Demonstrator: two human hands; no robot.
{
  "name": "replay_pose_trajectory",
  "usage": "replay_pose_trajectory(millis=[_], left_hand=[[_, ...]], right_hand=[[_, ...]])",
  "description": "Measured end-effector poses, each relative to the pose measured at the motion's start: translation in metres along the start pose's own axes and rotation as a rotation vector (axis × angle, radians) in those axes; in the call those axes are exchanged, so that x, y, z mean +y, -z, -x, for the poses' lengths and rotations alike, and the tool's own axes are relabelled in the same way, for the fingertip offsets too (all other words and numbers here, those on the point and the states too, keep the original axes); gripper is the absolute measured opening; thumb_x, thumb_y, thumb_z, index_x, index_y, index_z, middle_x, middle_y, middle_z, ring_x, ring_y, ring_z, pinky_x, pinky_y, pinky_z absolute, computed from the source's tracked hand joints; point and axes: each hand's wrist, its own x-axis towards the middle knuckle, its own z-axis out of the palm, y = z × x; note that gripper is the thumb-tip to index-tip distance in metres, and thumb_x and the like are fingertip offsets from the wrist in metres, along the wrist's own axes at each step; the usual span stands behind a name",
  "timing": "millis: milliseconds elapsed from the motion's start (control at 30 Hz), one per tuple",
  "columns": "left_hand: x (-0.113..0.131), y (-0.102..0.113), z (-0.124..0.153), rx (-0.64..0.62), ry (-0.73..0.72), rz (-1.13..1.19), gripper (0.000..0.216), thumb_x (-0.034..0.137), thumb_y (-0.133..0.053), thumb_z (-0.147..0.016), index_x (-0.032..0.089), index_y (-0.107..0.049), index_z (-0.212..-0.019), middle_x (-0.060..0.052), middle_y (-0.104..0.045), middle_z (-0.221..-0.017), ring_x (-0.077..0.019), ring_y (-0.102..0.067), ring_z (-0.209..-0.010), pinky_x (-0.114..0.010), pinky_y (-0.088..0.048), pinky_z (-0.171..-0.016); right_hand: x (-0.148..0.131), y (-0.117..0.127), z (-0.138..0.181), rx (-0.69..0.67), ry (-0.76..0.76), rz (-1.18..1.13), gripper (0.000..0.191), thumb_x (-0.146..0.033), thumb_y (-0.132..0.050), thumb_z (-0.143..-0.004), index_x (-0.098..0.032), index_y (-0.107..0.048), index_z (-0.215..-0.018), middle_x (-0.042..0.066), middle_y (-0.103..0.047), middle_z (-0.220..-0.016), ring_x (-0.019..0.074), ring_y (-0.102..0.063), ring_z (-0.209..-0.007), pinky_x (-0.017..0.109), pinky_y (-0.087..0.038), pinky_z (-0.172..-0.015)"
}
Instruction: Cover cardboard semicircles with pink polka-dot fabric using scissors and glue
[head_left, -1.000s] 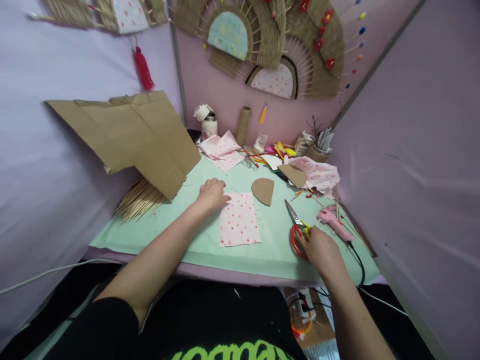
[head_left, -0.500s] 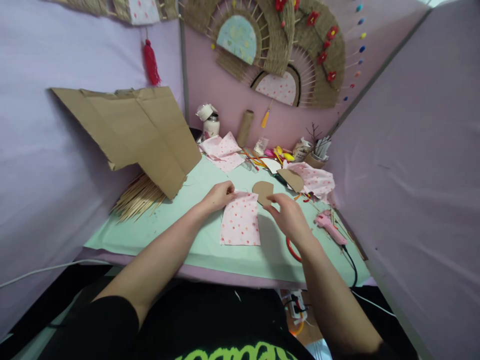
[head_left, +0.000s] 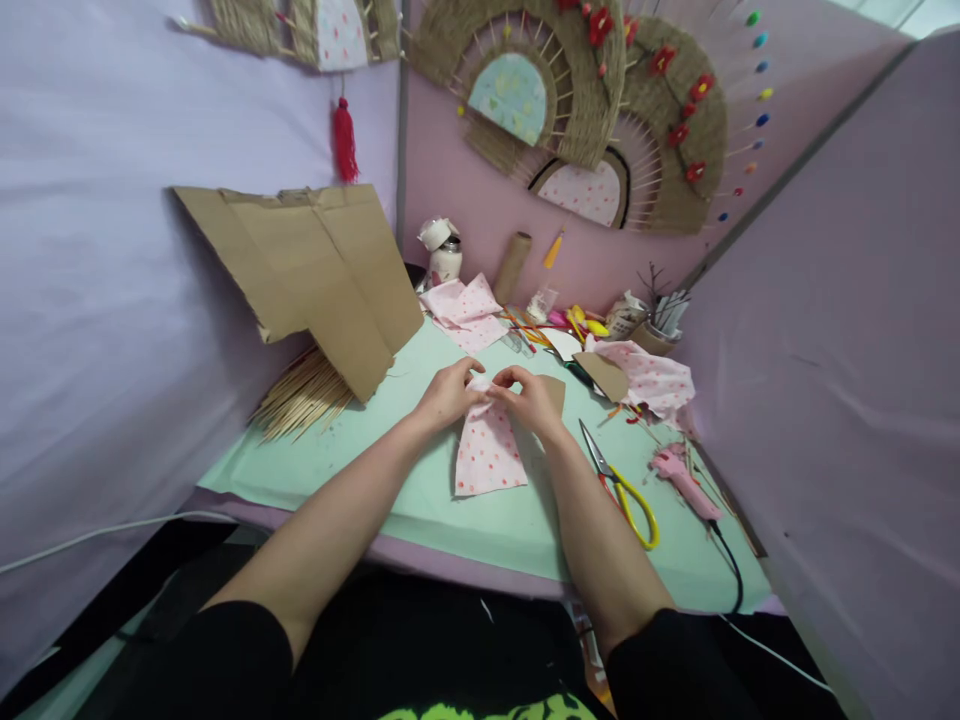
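A pink fabric piece with red dots hangs down from both hands over the table, its top edge gathered between the fingers. My left hand pinches the top left of the fabric. Close beside it, my right hand grips the top right with thumb and fingers. Behind my right hand lies a cardboard piece, mostly hidden by the hand. To the right of my right forearm, scissors with yellow and red handles lie with their blades pointing away from me.
A large folded cardboard sheet leans at the left over a bundle of thin sticks. A pink glue gun with a black cord lies at the right. More dotted fabric, a cardboard tube and a jar stand or lie at the back.
My right hand has left the cardboard piece, moved left and taken hold of the fabric's top edge, which is now bunched. The scissors have come into fuller view.
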Motion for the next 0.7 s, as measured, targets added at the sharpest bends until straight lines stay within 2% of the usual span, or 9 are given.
replay_pose_trajectory(millis=[133, 267, 433, 567, 700], left_hand=[[-0.005, -0.003, -0.004, -0.029, 0.043, 0.143, 0.038, 0.032, -0.071, -0.062, 0.018, -0.062, -0.095, 0.004, -0.057, -0.064, -0.0122, -0.052, -0.059, -0.023, -0.037, -0.055], [-0.01, -0.002, -0.009, -0.022, 0.098, 0.286, 0.027, 0.037, -0.069, -0.062, 0.015, -0.063, -0.077, 0.003, -0.058, -0.062, -0.0116, -0.051, -0.058, -0.023, -0.037, -0.055], [-0.013, 0.001, -0.015, 0.114, 0.242, 0.307, 0.028, 0.043, -0.063, -0.066, 0.016, -0.059, -0.07, 0.004, -0.052, -0.058, -0.01, -0.044, -0.052, -0.022, -0.032, -0.05], [-0.018, 0.004, -0.02, 0.212, 0.302, 0.239, 0.026, 0.041, -0.058, -0.072, 0.017, -0.053, -0.063, 0.005, -0.044, -0.053, -0.0091, -0.038, -0.049, -0.021, -0.028, -0.047], [-0.019, 0.014, -0.045, 0.265, 0.321, 0.137, 0.022, 0.036, -0.058, -0.074, 0.017, -0.055, -0.065, 0.003, -0.049, -0.056, -0.0115, -0.045, -0.055, -0.023, -0.034, -0.051]], right_hand=[[0.003, 0.0, 0.003, 0.091, -0.007, -0.008, 0.014, -0.032, -0.061, -0.074, -0.019, -0.059, -0.07, 0.0, -0.059, -0.071, 0.0158, -0.053, -0.071, 0.029, -0.041, -0.072], [0.005, 0.004, 0.003, 0.163, -0.032, -0.057, 0.015, -0.034, -0.059, -0.076, -0.019, -0.059, -0.072, 0.0, -0.061, -0.073, 0.0158, -0.055, -0.072, 0.028, -0.041, -0.072], [-0.002, 0.009, 0.005, 0.285, -0.017, -0.054, 0.021, -0.039, -0.055, -0.08, -0.019, -0.056, -0.075, 0.001, -0.061, -0.076, 0.0157, -0.054, -0.074, 0.028, -0.041, -0.073], [-0.011, 0.016, 0.013, 0.499, 0.016, -0.022, 0.022, -0.042, -0.05, -0.085, -0.021, -0.05, -0.082, -0.001, -0.053, -0.073, 0.0131, -0.049, -0.066, 0.025, -0.04, -0.064], [-0.019, 0.029, 0.02, 0.765, 0.019, -0.025, 0.026, -0.046, -0.046, -0.087, -0.021, -0.045, -0.084, -0.003, -0.044, -0.066, 0.0114, -0.042, -0.057, 0.024, -0.036, -0.057]])
